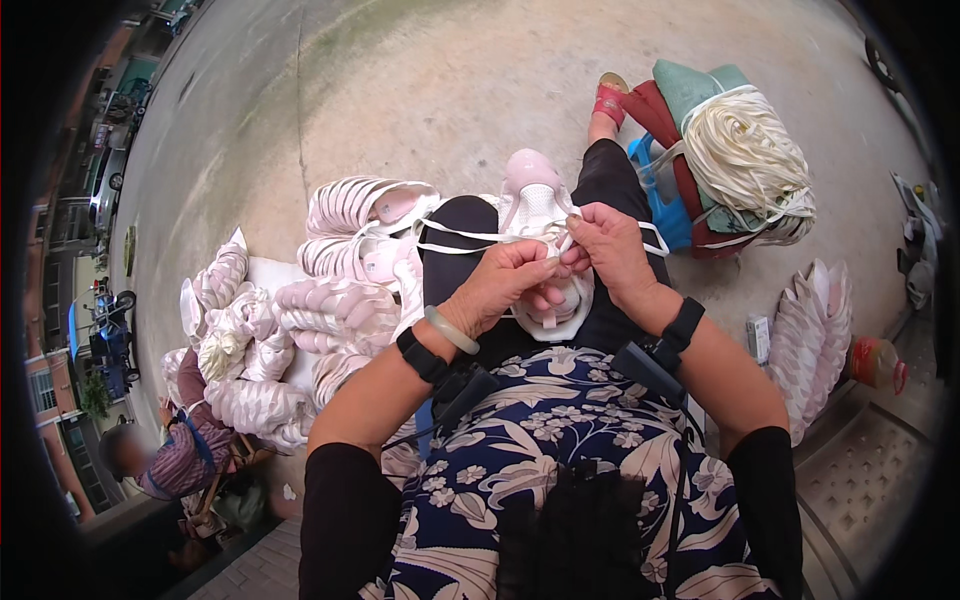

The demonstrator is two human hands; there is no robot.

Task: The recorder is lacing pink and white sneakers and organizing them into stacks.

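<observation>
A pale pink and white shoe [535, 178] rests on my lap between my thighs, its toe pointing away from me. A flat white shoelace [458, 236] runs across its front and trails over my left thigh; another length hangs by my right thigh. My left hand [507, 283] is closed over the shoe's opening, thumb and fingertips pinching the lace. Just beside it, my right hand [612, 250] also pinches lace between thumb and forefinger. The fingers of the two hands nearly touch and partly hide the eyelets.
To my left lie several stacks of pink and white shoe parts [335, 312]. At right, a thick bundle of cream laces [748, 150] sits on cloths over a blue stool [668, 205]. Another stack [815, 345] and a bottle [877, 362] stand nearer. A person [185, 455] sits far left.
</observation>
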